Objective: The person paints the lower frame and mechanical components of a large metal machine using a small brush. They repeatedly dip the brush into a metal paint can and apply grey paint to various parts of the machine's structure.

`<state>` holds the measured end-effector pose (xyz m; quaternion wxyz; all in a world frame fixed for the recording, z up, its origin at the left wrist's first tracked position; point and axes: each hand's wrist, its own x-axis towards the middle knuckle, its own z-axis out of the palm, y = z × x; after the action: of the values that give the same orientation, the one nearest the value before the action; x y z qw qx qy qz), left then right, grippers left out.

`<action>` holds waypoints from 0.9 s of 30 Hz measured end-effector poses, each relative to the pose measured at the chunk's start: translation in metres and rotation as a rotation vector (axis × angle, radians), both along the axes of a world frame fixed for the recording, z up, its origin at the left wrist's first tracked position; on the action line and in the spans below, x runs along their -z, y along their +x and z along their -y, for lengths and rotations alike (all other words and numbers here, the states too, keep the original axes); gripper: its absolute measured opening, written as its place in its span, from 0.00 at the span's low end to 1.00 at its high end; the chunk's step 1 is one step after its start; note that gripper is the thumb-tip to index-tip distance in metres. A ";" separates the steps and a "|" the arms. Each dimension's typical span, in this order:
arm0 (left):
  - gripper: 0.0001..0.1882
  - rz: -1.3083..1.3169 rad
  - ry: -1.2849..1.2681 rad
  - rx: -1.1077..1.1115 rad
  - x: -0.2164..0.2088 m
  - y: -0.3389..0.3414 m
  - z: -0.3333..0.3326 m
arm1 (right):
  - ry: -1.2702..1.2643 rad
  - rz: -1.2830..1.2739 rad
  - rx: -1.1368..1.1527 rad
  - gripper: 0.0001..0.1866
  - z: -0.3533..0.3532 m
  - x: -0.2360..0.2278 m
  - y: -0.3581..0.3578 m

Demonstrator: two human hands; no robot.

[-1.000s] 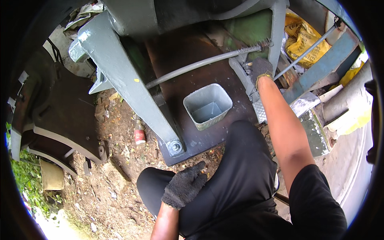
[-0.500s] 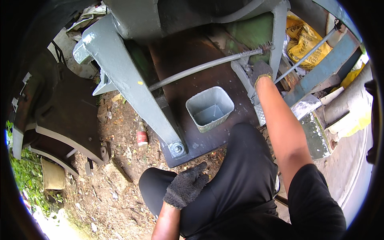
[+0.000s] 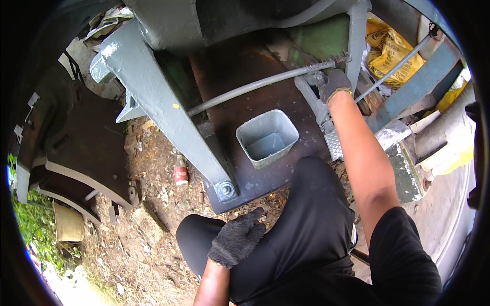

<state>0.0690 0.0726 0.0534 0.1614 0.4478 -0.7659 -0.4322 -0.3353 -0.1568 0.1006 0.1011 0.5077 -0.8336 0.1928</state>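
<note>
My right hand (image 3: 336, 84), in a dark grey work glove, reaches to the grey pedal arm (image 3: 314, 97) beside the right leg of a grey-painted machine frame (image 3: 158, 97). Its fingers are curled, and what they hold, if anything, is hidden. In a matching glove, my left hand (image 3: 238, 238) lies on my left thigh with nothing in it, fingers stretched out. A rectangular tub (image 3: 268, 158) with grey paint stands on the dark base plate (image 3: 224, 204), between the frame's legs. Above it a grey bar (image 3: 245, 89) crosses from leg to leg.
A red-labelled bottle (image 3: 180, 173) stands on the littered dirt at left. Further left is a large dark metal part (image 3: 81, 143). At right lie a yellow sack (image 3: 390, 53), a blue metal beam (image 3: 413, 92) and a thin rod (image 3: 393, 69). A textured pedal plate (image 3: 333, 147) sits below my right hand.
My right hand has moved slightly up and to the right along the pedal arm. My left hand has stayed on my thigh, and the tub has not moved.
</note>
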 end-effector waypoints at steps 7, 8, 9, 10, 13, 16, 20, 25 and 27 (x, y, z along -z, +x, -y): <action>0.23 0.000 0.038 0.004 0.003 0.001 0.000 | 0.065 0.058 0.009 0.18 -0.020 0.015 -0.001; 0.22 0.023 0.046 0.005 0.001 0.001 -0.001 | 0.126 -0.006 -0.010 0.18 -0.014 0.015 0.000; 0.22 0.017 0.044 0.003 0.000 0.001 -0.001 | 0.170 -0.082 -0.029 0.18 -0.007 0.012 -0.001; 0.22 0.016 0.036 0.004 -0.002 0.001 -0.001 | 0.157 -0.063 -0.024 0.18 0.002 0.009 0.000; 0.23 0.005 0.000 0.012 -0.004 0.000 0.001 | 0.065 -0.010 -0.014 0.18 0.013 0.000 -0.002; 0.23 0.022 0.000 0.007 -0.005 -0.002 0.002 | -0.086 0.031 -0.076 0.18 -0.005 -0.001 -0.003; 0.24 0.020 0.050 0.024 -0.004 -0.001 0.001 | -0.179 -0.017 -0.113 0.19 -0.031 0.008 0.000; 0.24 0.011 -0.046 0.015 0.007 0.004 -0.001 | 0.082 -0.050 -0.049 0.20 -0.002 0.004 0.000; 0.24 -0.040 -0.009 0.003 0.014 0.004 -0.001 | 0.059 -0.004 -0.021 0.21 0.006 0.002 0.002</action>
<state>0.0729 0.0732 0.0393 0.1778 0.4371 -0.7652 -0.4380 -0.3337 -0.1632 0.0984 0.0856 0.5197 -0.8333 0.1680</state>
